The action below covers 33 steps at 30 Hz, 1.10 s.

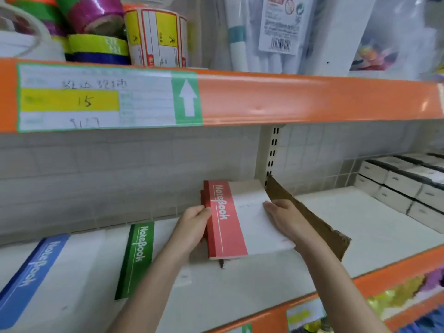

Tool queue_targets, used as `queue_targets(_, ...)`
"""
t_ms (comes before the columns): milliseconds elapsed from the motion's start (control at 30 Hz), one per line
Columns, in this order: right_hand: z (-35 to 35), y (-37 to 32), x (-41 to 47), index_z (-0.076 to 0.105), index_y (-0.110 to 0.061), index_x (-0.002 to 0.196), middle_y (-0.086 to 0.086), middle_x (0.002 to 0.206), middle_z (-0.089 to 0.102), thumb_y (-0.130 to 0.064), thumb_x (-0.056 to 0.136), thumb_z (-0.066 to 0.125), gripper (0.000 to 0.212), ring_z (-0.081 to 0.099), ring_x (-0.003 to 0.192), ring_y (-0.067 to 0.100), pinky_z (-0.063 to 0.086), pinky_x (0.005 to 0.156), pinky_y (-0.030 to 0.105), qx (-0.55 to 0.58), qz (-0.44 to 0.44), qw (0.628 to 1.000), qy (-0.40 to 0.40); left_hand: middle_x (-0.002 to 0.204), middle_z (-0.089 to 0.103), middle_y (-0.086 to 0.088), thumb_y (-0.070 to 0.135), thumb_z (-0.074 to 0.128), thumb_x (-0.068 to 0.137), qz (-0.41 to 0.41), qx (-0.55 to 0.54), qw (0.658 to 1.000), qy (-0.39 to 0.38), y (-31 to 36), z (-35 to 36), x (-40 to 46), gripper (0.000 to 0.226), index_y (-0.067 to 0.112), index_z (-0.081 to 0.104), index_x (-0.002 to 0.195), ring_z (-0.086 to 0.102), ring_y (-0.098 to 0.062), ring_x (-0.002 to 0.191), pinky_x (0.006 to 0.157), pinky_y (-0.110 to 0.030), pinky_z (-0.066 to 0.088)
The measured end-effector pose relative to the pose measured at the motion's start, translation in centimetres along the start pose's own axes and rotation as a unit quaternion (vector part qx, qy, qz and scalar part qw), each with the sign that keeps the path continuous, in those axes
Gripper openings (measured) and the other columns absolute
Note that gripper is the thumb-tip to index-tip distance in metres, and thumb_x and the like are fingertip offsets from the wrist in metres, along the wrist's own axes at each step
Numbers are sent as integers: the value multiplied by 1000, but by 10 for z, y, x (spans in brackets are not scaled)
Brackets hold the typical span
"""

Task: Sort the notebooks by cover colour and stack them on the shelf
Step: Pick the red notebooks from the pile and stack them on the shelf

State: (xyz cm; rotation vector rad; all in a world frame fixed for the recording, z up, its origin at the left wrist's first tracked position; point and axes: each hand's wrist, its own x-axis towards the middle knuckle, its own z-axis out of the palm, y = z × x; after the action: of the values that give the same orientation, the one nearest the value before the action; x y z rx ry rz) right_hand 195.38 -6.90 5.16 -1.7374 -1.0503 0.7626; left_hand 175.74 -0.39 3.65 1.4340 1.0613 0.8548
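Standing at the shelf [348,219], the person squares up a pile of red notebooks [227,219] held between both hands. The left hand [194,224] presses the spine side, its thumb hooked over the top cover; the right hand [286,217] lies flat with fingers straight on the white half of the cover. Just beyond the right hand a piece of brown cardboard [310,217] leans against the pile. Out past the left hand lie a green notebook [138,255] and, further still, a blue notebook [31,277].

These look light, thin and a little floppy, with smooth covers that could slide over each other, so gripping the whole pile by the spine and the open edge seems safest.

Each cover reads "NoteBook" in white. Above the hands, a shelf tag [96,99] shows a handwritten "15" on yellow and a white arrow pointing up on green.
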Motion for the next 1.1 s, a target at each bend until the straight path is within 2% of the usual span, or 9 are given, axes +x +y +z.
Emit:
queue_targets(133, -6, 2, 31, 52, 15, 88, 9, 72, 45, -26, 93, 52, 41, 47, 60, 18, 33, 46, 20, -48, -17, 999, -14, 69, 68, -3, 28, 44, 99, -8, 28, 999, 30, 0, 9, 14, 32, 14, 65, 79, 57, -18, 60, 55, -24, 37)
queue_targets(233, -5, 4, 49, 52, -12, 63, 0, 57, 49, -22, 91, 56, 30, 47, 47, 10, 32, 40, 16, -102, -42, 993, -32, 67, 67, -10, 25, 49, 98, 13, 64, 996, 61, 1, 12, 21, 30, 8, 63, 78, 54, -17, 52, 43, -21, 35)
queue_targets(367, 1, 5, 66, 60, -17, 90, -5, 80, 58, -25, 93, 55, 10, 54, 71, 9, 35, 54, 16, -173, -91, 980, -49, 70, 69, -7, 22, 55, 95, 45, 80, 990, 103, -1, 15, 31, 20, 10, 61, 80, 62, -15, 56, 48, -16, 41)
queue_targets(433, 5, 7, 70, 60, -10, 109, 3, 99, 63, -25, 94, 53, 22, 59, 91, 20, 37, 68, 20, -196, -110, 974, -42, 78, 71, -8, 24, 57, 93, 57, 107, 984, 129, -3, 18, 37, 17, 15, 60, 79, 67, -24, 70, 60, -28, 47)
queue_targets(500, 8, 12, 74, 59, -8, 114, 8, 109, 65, -26, 94, 52, 27, 59, 101, 24, 38, 73, 21, -216, -119, 968, -40, 76, 70, -2, 22, 58, 92, 70, 143, 973, 168, -6, 20, 42, 14, 15, 62, 81, 67, -21, 73, 67, -31, 50)
queue_targets(633, 8, 20, 81, 57, -6, 112, 10, 109, 64, -27, 93, 52, 28, 59, 100, 25, 42, 76, 25, -237, -119, 963, -39, 70, 66, 6, 20, 57, 93, 66, 159, 966, 191, -11, 28, 50, 15, 15, 65, 81, 62, 0, 60, 52, -10, 44)
queue_targets(700, 7, 22, 84, 55, -4, 114, 12, 111, 62, -26, 94, 53, 30, 58, 101, 26, 46, 81, 27, -249, -131, 959, -27, 73, 69, 3, 22, 56, 93, 72, 171, 962, 198, -12, 32, 52, 19, 10, 67, 83, 63, -2, 61, 49, -5, 40)
queue_targets(867, 5, 25, 91, 50, -3, 121, 16, 121, 55, -22, 95, 50, 32, 56, 107, 28, 46, 87, 28, -272, -146, 951, -23, 82, 71, -8, 24, 52, 96, 91, 243, 941, 215, -17, 43, 54, 29, 1, 67, 87, 66, -15, 71, 59, -19, 50)
queue_targets(1100, 8, 30, 92, 47, -5, 126, 15, 136, 45, -22, 96, 46, 35, 53, 114, 28, 44, 89, 28, -282, -132, 949, -53, 94, 57, -2, 27, 49, 96, 106, 325, 900, 271, -17, 50, 53, 24, 11, 67, 96, 54, -6, 71, 54, -6, 33)
